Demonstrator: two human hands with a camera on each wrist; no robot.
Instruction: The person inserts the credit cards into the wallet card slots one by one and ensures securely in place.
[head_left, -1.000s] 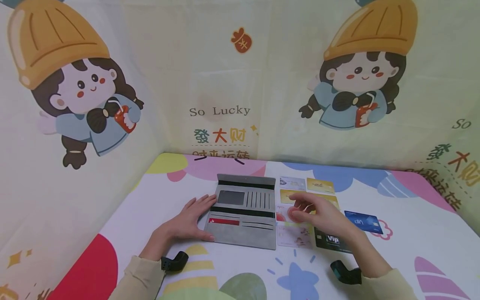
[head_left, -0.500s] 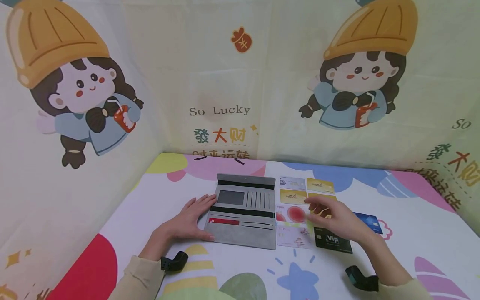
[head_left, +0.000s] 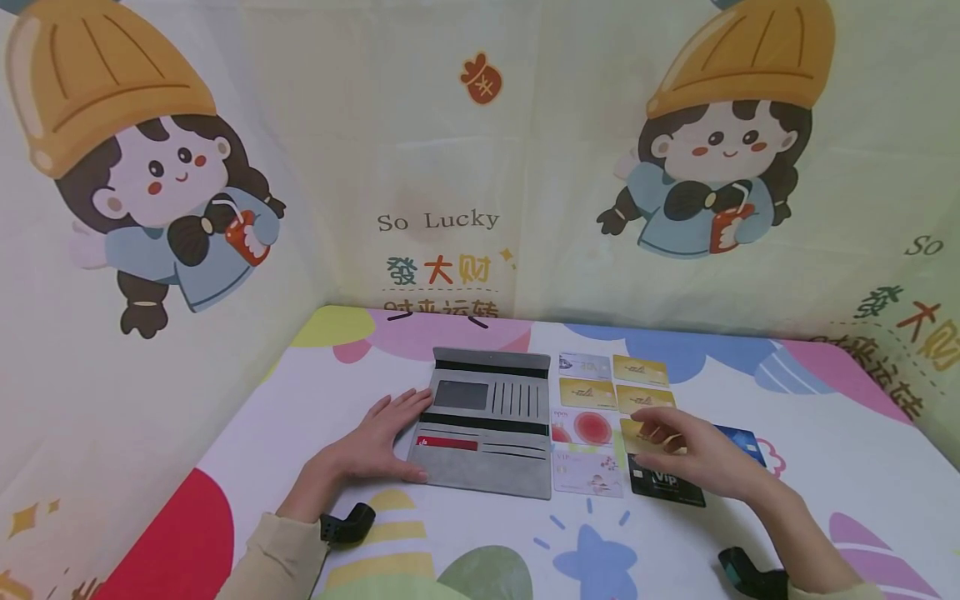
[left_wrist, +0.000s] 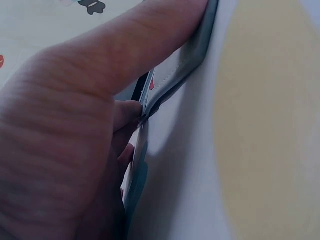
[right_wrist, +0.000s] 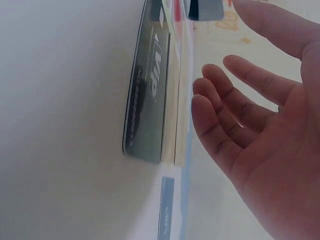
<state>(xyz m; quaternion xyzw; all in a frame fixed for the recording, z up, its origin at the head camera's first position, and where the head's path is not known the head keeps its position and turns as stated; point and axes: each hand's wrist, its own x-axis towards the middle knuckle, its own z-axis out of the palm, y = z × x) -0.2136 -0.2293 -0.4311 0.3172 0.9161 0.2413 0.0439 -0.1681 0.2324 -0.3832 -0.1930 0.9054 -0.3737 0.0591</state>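
Observation:
A grey wallet point(head_left: 495, 475) lies unfolded on the table, showing card slots, a dark window pocket and a red card point(head_left: 447, 443) in one slot. My left hand point(head_left: 378, 437) rests along the wallet's left edge, fingers stretched and thumb at the near left corner. In the left wrist view the thumb point(left_wrist: 135, 45) lies against that edge. My right hand point(head_left: 701, 450), fingers loosely bent and holding nothing, hovers over the right-hand column of cards. Under it are a black VIP card point(head_left: 663, 492) and a partly hidden gold card point(head_left: 630, 433). The right wrist view shows bare fingers above the cards.
Several more cards lie in rows right of the wallet: a silver one point(head_left: 585, 367), gold ones point(head_left: 640, 371), a red-patterned one point(head_left: 588, 427) and a pale pink one point(head_left: 588, 472). A blue card point(head_left: 750, 446) sits further right, partly covered by my right hand.
My right hand has moved right and toward me, from the red-patterned card to above the black VIP card, uncovering cards behind it. The left hand and wallet have stayed put.

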